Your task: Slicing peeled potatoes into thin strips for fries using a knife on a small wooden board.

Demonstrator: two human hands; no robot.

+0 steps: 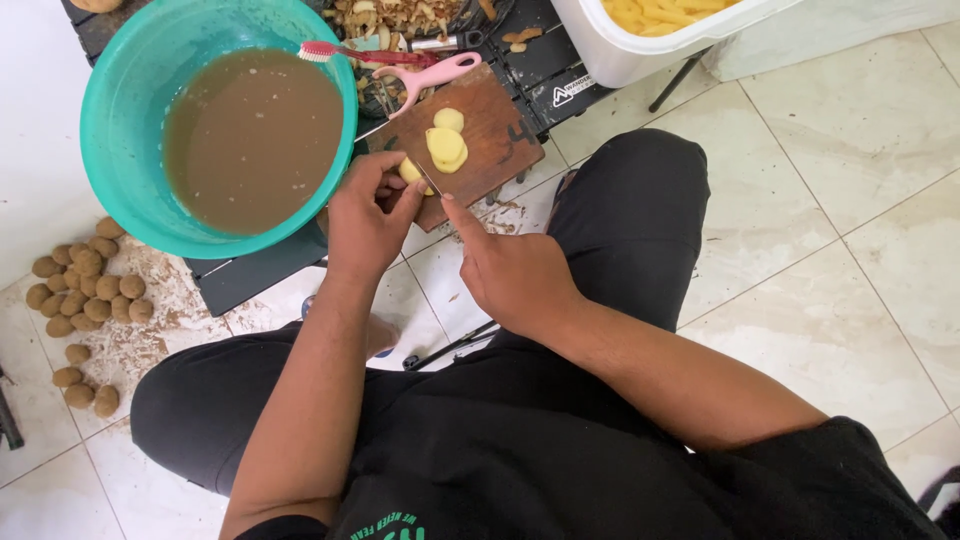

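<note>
Step in hand, as I judge it: slicing. My left hand (365,215) pinches the peeled potato piece (411,171) against the wooden cutting board (490,125), centre top of the frame. My right hand (515,275) is closed around a knife (428,180), forefinger along its spine. Next cut calls for left fingertips clear of the edge. The handle is hidden; the blade is hard to make out. Cut slices (447,145) lie above

Pale yellow potato slices (446,145) on a reddish-brown cutting board (490,130); a teal basin (120,110) of murky brown water (252,140); a pink-handled peeler (435,75); cream floor tiles (850,250).
</note>
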